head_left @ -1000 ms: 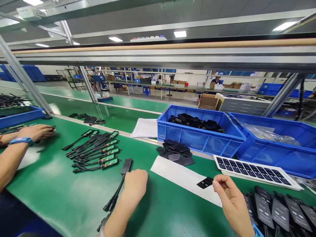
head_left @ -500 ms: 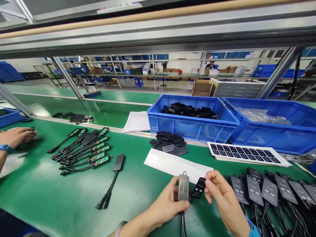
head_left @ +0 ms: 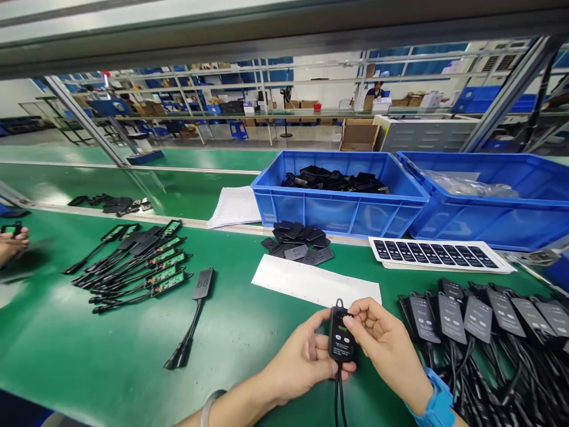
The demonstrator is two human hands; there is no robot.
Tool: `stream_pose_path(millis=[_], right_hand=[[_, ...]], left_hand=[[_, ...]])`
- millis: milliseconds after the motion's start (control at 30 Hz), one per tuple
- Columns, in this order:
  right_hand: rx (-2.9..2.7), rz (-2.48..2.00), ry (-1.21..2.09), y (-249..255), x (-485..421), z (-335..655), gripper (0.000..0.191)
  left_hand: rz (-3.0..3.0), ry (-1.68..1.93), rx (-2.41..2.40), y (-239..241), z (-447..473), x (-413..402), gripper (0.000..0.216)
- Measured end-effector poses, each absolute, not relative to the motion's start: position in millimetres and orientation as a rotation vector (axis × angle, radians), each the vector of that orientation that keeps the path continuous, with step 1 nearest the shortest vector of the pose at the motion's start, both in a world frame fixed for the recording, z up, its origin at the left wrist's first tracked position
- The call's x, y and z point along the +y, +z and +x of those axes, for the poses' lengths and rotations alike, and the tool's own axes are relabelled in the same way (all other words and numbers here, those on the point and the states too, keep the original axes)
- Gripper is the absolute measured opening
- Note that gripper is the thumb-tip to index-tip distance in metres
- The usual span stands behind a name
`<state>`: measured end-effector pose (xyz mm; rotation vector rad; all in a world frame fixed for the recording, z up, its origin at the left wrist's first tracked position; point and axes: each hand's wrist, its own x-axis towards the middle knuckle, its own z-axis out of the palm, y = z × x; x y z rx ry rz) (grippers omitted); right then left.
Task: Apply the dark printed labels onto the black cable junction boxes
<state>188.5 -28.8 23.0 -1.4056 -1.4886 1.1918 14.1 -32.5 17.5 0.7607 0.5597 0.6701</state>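
Note:
My left hand (head_left: 302, 359) grips a small dark cable module (head_left: 341, 337) upright over the green bench, its two cables hanging down. My right hand (head_left: 384, 347) presses its fingertips on the black label stuck on the module's face. Just behind my hands lies a white backing strip (head_left: 306, 281). A sheet of black labels (head_left: 438, 254) rests to the right of it. A row of labelled modules (head_left: 480, 314) with cables lies at my right. One unlabelled module with cable (head_left: 195, 308) lies to my left.
Several cable assemblies with green circuit boards (head_left: 142, 267) lie at the left. Loose black covers (head_left: 300, 244) are piled before a blue bin (head_left: 338, 210) of black parts. A second blue bin (head_left: 489, 216) holds plastic bags. Another person's hand (head_left: 11, 243) works at the far left.
My left hand picked up a module from the bench and brought it to the centre. My right hand moved the black label onto its face. The view tilted downward.

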Motion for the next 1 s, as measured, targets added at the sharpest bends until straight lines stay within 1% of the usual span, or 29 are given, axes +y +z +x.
stream_pose_path(millis=[200,400,567,900,1000], right_hand=[[-1.467,-1.421,1.194,22.9,-30.4,188.5,0.047],[-1.502,-1.443,1.145,23.5,-29.5,186.8,0.045],[-1.525,-1.447,1.073,24.3,-29.5,185.7,0.041],[-1.479,-1.49,1.09,21.6,-31.4,185.9,0.039],[-1.561,-1.476,0.968,22.7,-33.8,186.8,0.036]], left_hand=[[0.781,0.644,0.567,18.0,12.4,-33.4,0.082],[0.838,0.641,0.586,18.8,12.8,-34.1,0.067],[0.833,0.652,0.592,13.8,13.8,-34.7,0.068],[0.898,0.686,0.597,10.2,17.1,-39.3,0.065],[0.915,0.694,0.605,11.5,15.5,-39.7,0.063]])
